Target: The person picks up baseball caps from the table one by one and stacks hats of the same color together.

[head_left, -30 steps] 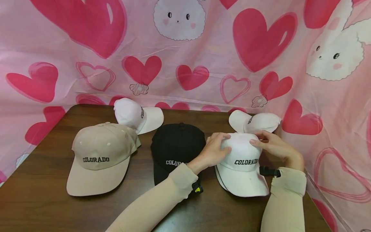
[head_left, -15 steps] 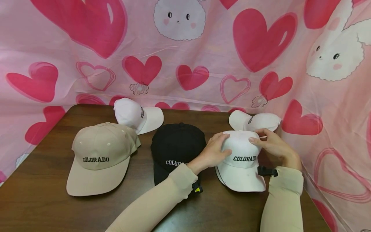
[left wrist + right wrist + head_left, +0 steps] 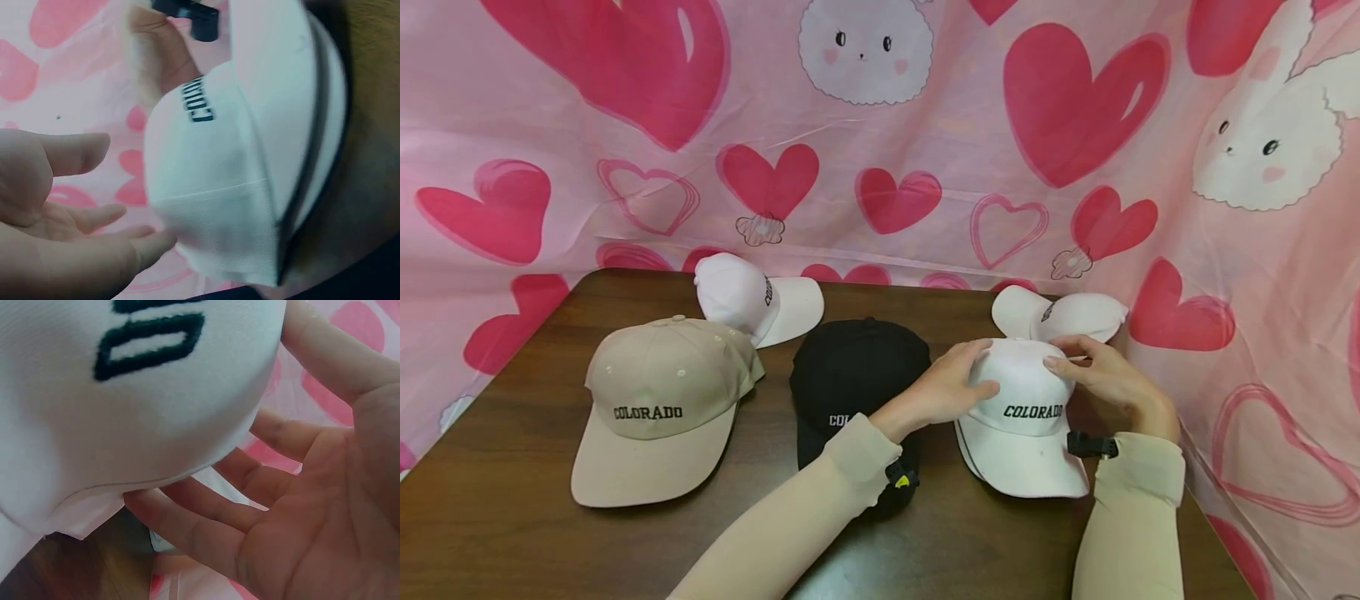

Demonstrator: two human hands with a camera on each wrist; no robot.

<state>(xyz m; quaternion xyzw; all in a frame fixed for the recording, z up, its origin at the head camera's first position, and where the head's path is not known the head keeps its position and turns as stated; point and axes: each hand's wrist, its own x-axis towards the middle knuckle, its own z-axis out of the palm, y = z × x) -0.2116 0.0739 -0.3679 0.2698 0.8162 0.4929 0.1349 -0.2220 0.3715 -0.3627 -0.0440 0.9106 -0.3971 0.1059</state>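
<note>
A white cap [image 3: 1026, 387] lettered COLORADO sits over another pale cap, whose brim edge [image 3: 334, 94] shows beneath its own in the left wrist view. At the crown's left side is my left hand [image 3: 951, 383], thumb and fingers spread. The left wrist view shows this hand [image 3: 81, 219] with only a fingertip close to the cloth. My right hand [image 3: 1105, 375] touches the crown's right side. In the right wrist view the right hand's fingers [image 3: 206, 519] lie fairly straight along the cap's lower edge, with the thumb up by the crown.
A black cap [image 3: 857, 367] stands under and beside the left forearm. Further left is a beige cap [image 3: 658, 392]. White caps lie at the back left [image 3: 733, 292] and back right [image 3: 1078, 315]. All are on a brown table [image 3: 497, 450] before a pink heart-patterned cloth [image 3: 955, 108].
The top white cap has shifted slightly up and left, its brim drawn back from the front. My left hand has eased a little leftward, its fingers loosening from the crown.
</note>
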